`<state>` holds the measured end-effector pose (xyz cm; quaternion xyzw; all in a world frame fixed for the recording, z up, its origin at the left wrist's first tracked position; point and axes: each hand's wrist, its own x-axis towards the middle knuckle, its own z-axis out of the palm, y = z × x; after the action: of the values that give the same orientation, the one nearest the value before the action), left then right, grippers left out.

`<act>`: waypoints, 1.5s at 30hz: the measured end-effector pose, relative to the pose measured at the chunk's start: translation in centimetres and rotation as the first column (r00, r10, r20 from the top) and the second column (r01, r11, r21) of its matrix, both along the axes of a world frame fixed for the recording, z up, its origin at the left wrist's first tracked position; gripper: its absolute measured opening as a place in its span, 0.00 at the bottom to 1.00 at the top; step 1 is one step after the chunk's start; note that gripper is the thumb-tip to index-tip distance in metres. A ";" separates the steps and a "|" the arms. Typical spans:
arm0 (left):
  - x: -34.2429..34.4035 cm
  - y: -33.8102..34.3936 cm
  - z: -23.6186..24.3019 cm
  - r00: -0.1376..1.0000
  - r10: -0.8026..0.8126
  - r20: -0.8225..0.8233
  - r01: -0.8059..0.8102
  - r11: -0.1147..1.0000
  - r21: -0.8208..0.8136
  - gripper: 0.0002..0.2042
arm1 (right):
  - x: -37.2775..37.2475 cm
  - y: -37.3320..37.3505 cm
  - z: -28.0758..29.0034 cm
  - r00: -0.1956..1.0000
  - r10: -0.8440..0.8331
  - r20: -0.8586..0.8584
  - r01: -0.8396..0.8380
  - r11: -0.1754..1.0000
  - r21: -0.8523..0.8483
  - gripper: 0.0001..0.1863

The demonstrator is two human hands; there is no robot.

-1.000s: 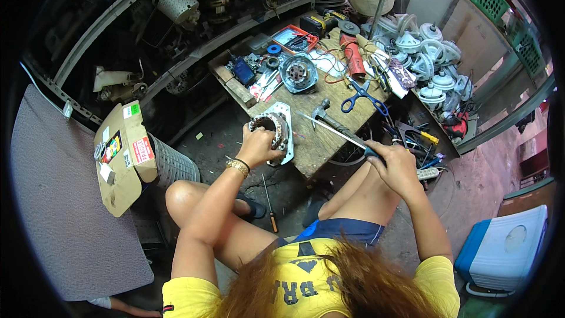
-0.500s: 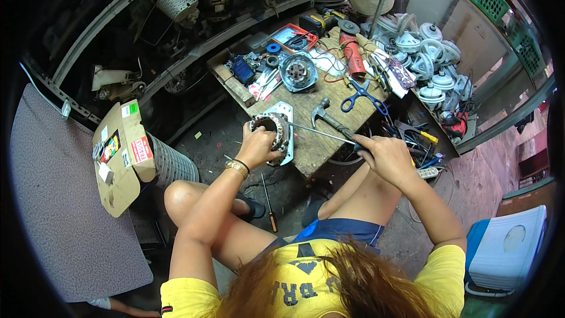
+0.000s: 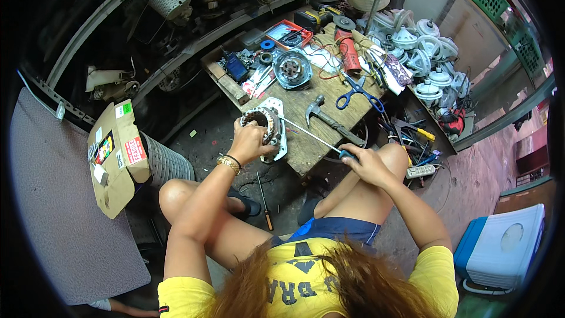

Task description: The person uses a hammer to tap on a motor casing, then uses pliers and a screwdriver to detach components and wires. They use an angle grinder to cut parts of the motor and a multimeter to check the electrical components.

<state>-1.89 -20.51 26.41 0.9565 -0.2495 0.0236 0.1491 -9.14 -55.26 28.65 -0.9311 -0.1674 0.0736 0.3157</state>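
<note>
My left hand (image 3: 249, 141) is wrapped round a motor stator (image 3: 273, 122), a ring of windings set in a pale metal flange plate (image 3: 282, 144) by the bench's front left corner. In my right hand (image 3: 369, 166) is a long screwdriver (image 3: 312, 134), gripped at its blue handle. Its thin shaft slants up and left, and the tip meets the edge of the stator; whether it touches is too small to tell. A claw hammer (image 3: 327, 119) lies on the bench just beyond the shaft. My left fingertips are partly hidden by the stator.
The wooden bench (image 3: 306, 156) also carries blue scissors (image 3: 357, 95), a round motor part (image 3: 292, 69) and a red angle grinder (image 3: 348, 53). Several white plastic-capped parts (image 3: 429, 53) are heaped at right. Another screwdriver (image 3: 264, 200) lies on the floor, near an open cardboard box (image 3: 118, 162).
My right hand has come slightly lower and left with the screwdriver, leaving the hammer's handle end in fuller view. My left hand still holds the stator. The whole view has shifted a little.
</note>
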 end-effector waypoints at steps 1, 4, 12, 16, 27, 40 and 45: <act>0.2 0.4 -0.2 1.000 0.001 -0.006 -0.001 1.000 0.009 0.16 | 0.0 0.1 -0.7 0.986 -0.032 -0.164 0.049 0.994 0.103 0.17; 0.6 0.3 -0.3 0.999 0.019 -0.046 -0.022 0.998 -0.065 0.18 | 0.4 0.7 -2.1 0.950 -0.043 -0.311 0.115 0.969 0.218 0.17; 0.4 -0.3 0.3 0.992 0.082 -0.093 -0.094 0.986 -0.136 0.20 | 0.8 1.1 3.0 0.973 -0.115 0.200 0.155 0.968 -0.197 0.17; 1.3 -0.4 0.8 0.979 0.126 -0.158 -0.165 0.951 -0.263 0.22 | 1.9 0.2 2.6 0.966 -0.175 0.189 0.202 0.970 -0.138 0.19; 2.3 0.0 3.1 0.812 -0.182 -0.555 -0.552 0.071 -0.831 0.14 | 9.4 -6.5 -0.4 0.926 -0.262 0.272 0.326 0.917 -0.230 0.20; 2.4 -1.9 3.5 0.787 -0.401 -0.470 -0.606 -0.358 -0.710 0.14 | 8.9 15.8 2.1 0.924 0.042 0.381 -0.185 0.920 0.346 0.53; 2.0 -1.9 3.8 0.753 -0.411 -0.514 -0.648 -0.328 -0.687 0.12 | 9.0 16.9 3.2 0.879 0.007 0.477 -0.198 0.916 0.350 0.38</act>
<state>0.14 -22.42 30.18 0.3752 0.0677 -0.0835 0.9207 -0.13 -38.37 31.83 -0.8293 -0.2995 -0.1701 0.4399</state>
